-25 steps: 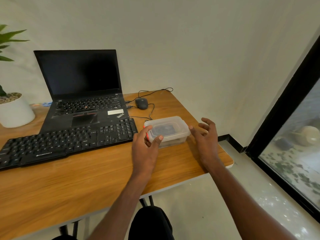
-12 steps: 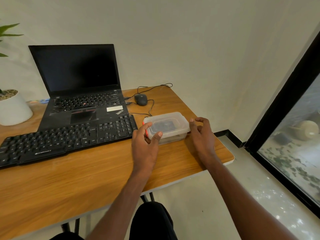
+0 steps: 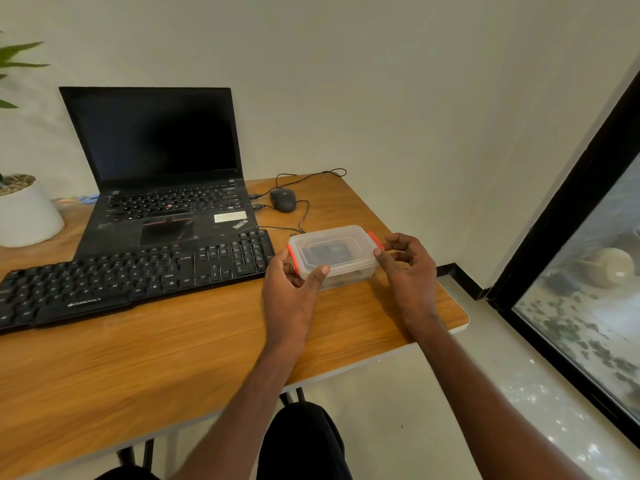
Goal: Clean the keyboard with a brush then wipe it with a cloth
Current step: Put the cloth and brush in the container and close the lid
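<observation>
A person's left hand (image 3: 294, 292) and right hand (image 3: 408, 268) pinch the clear box's (image 3: 332, 254) red end clips near the table's (image 3: 450, 317) right edge; the keyboard (image 3: 131, 275) lies lengthwise left of it, bare tabletop in front.

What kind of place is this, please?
Probably a small office or home work corner: a wooden desk by a plain wall holds an open laptop, an external keyboard and a wired mouse.

- keyboard (image 3: 135, 277) on counter (image 3: 173, 358), in front of laptop (image 3: 162, 188)
- mouse (image 3: 283, 199) right of laptop
- lidded box (image 3: 334, 256) right of keyboard, between both hands
- plant pot (image 3: 26, 211) far left
</observation>
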{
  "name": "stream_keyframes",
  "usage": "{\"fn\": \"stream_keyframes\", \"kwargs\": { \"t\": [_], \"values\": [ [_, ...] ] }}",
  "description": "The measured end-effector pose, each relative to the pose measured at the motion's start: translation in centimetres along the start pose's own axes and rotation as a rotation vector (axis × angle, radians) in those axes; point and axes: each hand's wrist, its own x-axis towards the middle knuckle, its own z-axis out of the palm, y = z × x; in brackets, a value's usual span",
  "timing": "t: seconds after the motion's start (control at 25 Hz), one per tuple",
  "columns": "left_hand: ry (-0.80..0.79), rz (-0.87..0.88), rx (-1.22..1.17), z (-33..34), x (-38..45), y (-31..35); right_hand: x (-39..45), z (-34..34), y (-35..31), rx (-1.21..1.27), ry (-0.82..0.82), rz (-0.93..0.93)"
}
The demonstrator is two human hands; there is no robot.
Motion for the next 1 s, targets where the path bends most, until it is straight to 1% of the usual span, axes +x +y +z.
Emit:
{"fn": "stream_keyframes", "kwargs": {
  "t": [0.12,0.28,0.44,0.6,0.72,1.0],
  "values": [
    [-0.001,0.033,0.001,0.01,-0.07,0.1,-0.32,0.27,-0.23,-0.126,0.004,-0.091],
    [0.012,0.058,0.04,0.11,0.08,-0.21,-0.35,0.35,-0.2,-0.214,-0.004,-0.168],
    [0.025,0.04,0.031,0.14,0.02,-0.26,-0.45,0.67,-0.4,-0.255,-0.012,-0.14],
    [0.051,0.043,0.085,0.13,-0.2,0.02,-0.38,0.7,-0.47,-0.287,-0.039,-0.052],
    [0.05,0.062,0.095,0.18,-0.4,0.21,-0.36,0.62,-0.34,-0.295,-0.067,-0.046],
    [0.038,0.139,0.114,0.74,-0.14,-0.47,-0.46,0.58,-0.18,-0.282,-0.041,-0.053]
  ]
}}
